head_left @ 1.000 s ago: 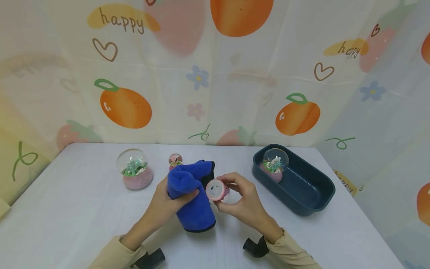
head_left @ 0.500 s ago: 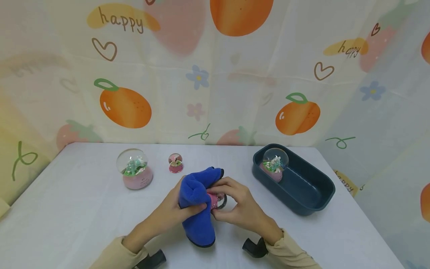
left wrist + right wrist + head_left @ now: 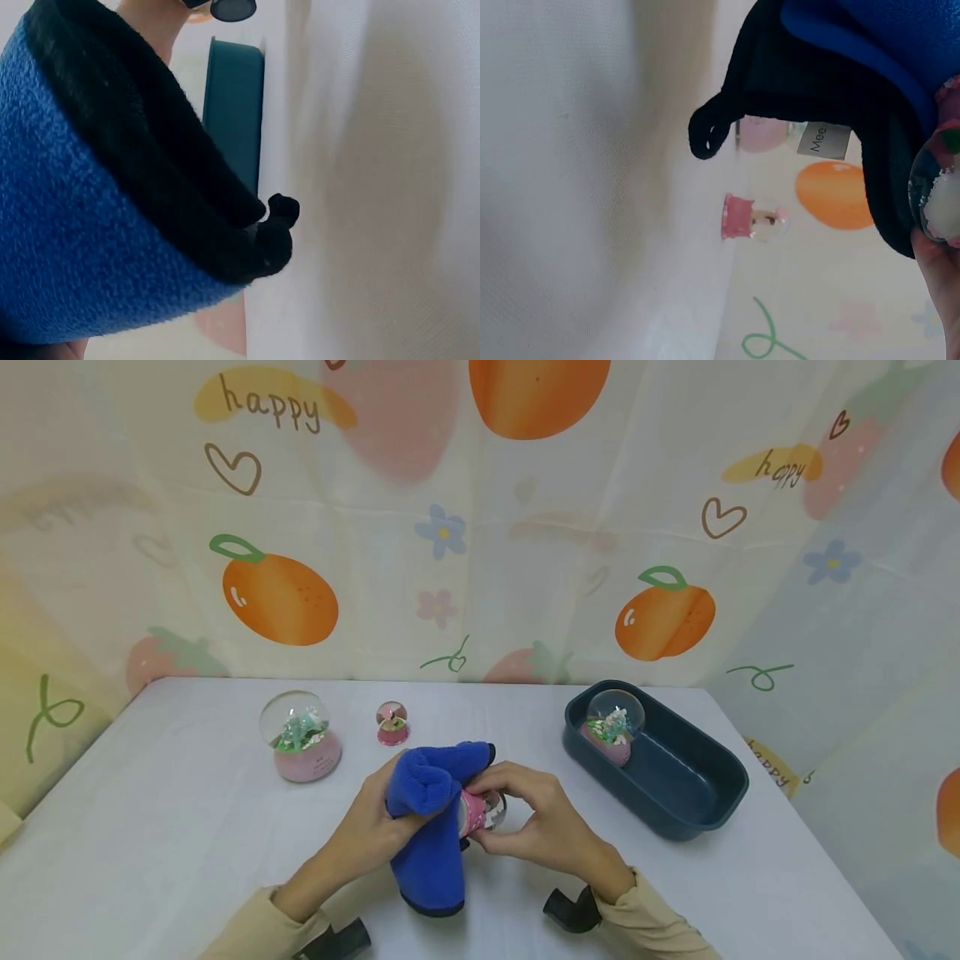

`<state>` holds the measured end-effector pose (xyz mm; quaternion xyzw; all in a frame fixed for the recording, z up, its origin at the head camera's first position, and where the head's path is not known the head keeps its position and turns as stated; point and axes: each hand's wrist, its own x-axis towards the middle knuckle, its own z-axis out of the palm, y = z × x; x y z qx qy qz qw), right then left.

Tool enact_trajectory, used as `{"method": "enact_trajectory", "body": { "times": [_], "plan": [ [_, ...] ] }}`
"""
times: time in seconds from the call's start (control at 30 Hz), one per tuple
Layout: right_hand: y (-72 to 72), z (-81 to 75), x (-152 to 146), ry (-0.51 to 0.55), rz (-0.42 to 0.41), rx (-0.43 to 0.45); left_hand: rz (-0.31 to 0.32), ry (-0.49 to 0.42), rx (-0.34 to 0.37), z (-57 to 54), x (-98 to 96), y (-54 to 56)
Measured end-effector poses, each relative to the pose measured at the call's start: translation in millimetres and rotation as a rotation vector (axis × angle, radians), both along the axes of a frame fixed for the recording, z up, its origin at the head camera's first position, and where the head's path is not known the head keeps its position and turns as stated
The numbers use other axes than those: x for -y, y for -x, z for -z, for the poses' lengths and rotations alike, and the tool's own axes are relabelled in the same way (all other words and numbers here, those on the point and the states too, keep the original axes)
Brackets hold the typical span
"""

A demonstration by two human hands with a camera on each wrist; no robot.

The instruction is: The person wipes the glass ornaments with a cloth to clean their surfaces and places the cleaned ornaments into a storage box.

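Cloth (image 3: 431,870): label (image 3: 825,141), right-wrist view only

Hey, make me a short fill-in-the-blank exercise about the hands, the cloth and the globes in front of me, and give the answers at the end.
1. The left hand holds a cloth that is mainly ____ with a black edge.
2. The right hand holds a small globe whose base is mainly ____.
3. In the head view, the large globe on the white table stands to the ____ of the tiny globe.
4. The number of globes inside the dark tray is ____.

Missing words: blue; pink; left; one.
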<state>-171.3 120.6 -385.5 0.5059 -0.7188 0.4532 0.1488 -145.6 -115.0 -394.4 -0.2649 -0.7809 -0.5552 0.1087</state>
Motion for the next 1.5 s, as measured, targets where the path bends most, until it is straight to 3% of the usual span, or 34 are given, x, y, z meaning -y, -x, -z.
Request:
{"method": "enact_trajectory", "body": {
  "times": [0.1,0.2,0.3,0.43,0.8,1.0,1.23,1.5],
  "plan": [
    [1.1,-0.1,-0.9,0.011,0.003,-0.008,-0.035,0.005,-0.006,-0.5,1.1,0.7],
    [2.1,0.4,-2.0,0.023,0.022,0.005,-0.04,-0.017,0.035,-1.8,2.8,1.0],
    [2.3,0.8,-3.1,0.029,0.041,0.023,0.03,-0.051,0.12,-3.3,3.6,0.9],
    [2.5,0.8,-2.4,0.023,0.026,0.033,0.116,-0.033,0.211,-3.6,1.4,-0.1],
    [-1.4,-0.3,0.0,-0.026,0.047,0.062,-0.047,-0.003,0.019,-1.1,0.1,-0.3],
    [-2.0,-0.5,-2.4,-0.038,0.056,0.112,-0.1,-0.041,0.027,-0.9,-1.3,0.6],
    [1.2,-2.3,-7.2,0.03,0.076,0.136,-0.132,-0.07,0.085,-4.4,3.1,1.1],
    [1.4,-4.3,-7.9,0.049,0.115,0.172,-0.078,-0.082,0.095,-8.4,8.7,0.7]
  ]
}}
